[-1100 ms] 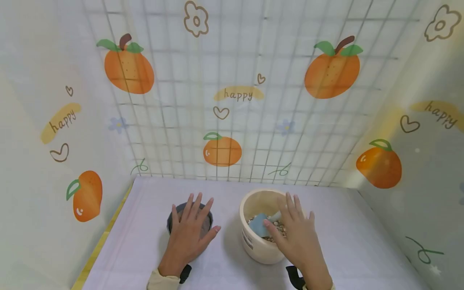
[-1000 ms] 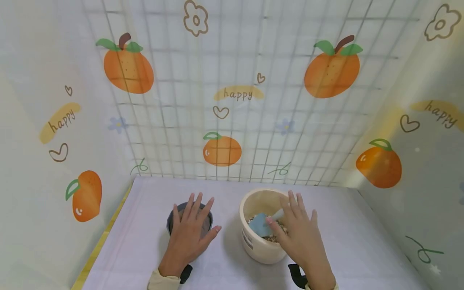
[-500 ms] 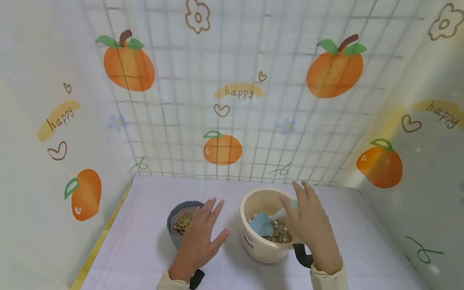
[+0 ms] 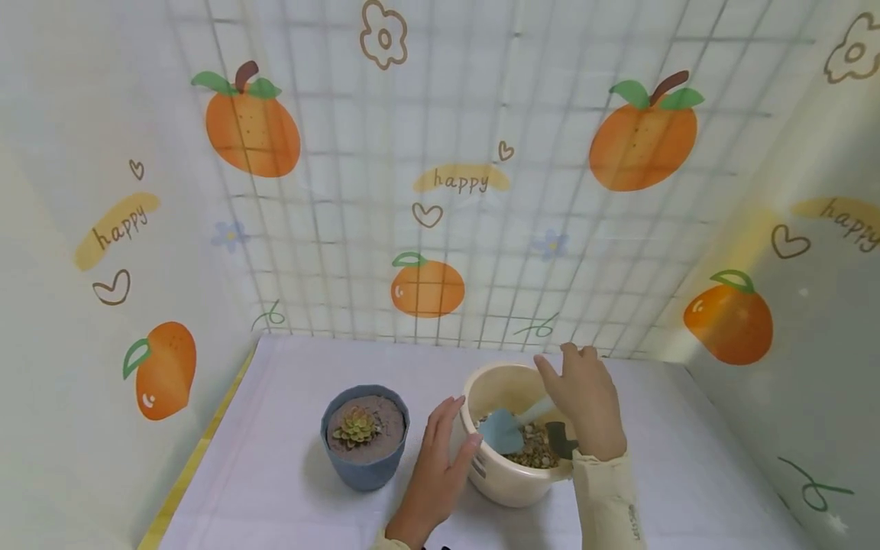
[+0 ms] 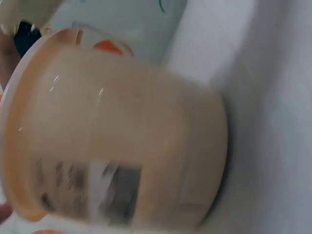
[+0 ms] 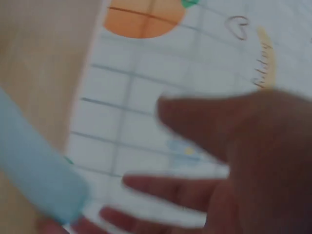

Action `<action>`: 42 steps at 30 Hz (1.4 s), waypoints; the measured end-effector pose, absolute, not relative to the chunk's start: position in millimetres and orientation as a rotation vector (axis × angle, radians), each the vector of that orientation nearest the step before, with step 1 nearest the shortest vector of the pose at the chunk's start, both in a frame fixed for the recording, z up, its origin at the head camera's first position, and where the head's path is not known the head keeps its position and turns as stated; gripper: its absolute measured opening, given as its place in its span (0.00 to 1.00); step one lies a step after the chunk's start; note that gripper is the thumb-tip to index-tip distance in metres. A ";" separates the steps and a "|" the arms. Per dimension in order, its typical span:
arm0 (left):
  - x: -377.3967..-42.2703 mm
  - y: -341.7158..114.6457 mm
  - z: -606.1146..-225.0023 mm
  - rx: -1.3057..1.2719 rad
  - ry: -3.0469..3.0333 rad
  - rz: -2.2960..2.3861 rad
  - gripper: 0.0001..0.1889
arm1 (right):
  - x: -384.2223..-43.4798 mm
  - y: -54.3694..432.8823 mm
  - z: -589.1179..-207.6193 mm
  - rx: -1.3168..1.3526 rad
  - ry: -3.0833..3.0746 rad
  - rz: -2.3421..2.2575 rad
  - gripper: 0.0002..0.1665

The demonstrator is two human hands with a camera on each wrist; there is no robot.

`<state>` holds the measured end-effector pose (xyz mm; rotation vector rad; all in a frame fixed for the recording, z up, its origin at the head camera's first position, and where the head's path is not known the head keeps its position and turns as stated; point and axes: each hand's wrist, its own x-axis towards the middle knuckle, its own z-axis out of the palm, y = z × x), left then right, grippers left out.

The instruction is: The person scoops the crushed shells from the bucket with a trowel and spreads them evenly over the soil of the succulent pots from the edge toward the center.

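A cream bucket (image 4: 512,485) stands right of the middle, with a blue-and-white scoop (image 4: 502,433) leaning in it on mixed pebbles (image 4: 539,449). At the bucket's left side is my left hand (image 4: 436,462), fingers extended along the rim; whether they touch it is unclear. Its wrist view is filled by the blurred bucket wall (image 5: 146,126). Over the right rim hovers my right hand (image 4: 587,401). In the right wrist view, thumb and fingers are spread apart near the pale blue scoop handle (image 6: 39,165), not wrapped around it; one fingertip lies close to the handle's end.
To the left stands a blue-grey pot (image 4: 364,472) with a green succulent (image 4: 356,428) in brownish soil. White cloth (image 4: 275,458) covers the table. Behind rises a wire grid under a sheet printed with oranges (image 4: 428,289); side sheets close off left and right.
My left hand has moved right, from over the pot to the bucket's left side, uncovering the succulent. My right hand has shifted right and turned fingers-down above the scoop handle.
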<state>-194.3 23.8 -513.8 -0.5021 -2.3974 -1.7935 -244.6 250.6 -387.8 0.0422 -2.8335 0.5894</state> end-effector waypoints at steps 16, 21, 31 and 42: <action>-199.6 61.9 -541.5 -0.448 -2.157 -2.103 0.36 | -263.1 247.3 -420.8 0.011 -2.730 1.004 0.28; -200.4 62.5 -544.3 -0.434 -2.158 -2.068 0.34 | -267.4 245.6 -426.1 0.096 -2.786 1.143 0.29; -201.8 61.7 -545.8 -0.422 -2.160 -2.080 0.33 | -270.5 240.8 -428.7 0.196 -2.799 1.205 0.27; -202.3 59.2 -544.0 -0.458 -2.161 -2.030 0.33 | -271.1 238.3 -426.1 0.432 -2.713 1.011 0.12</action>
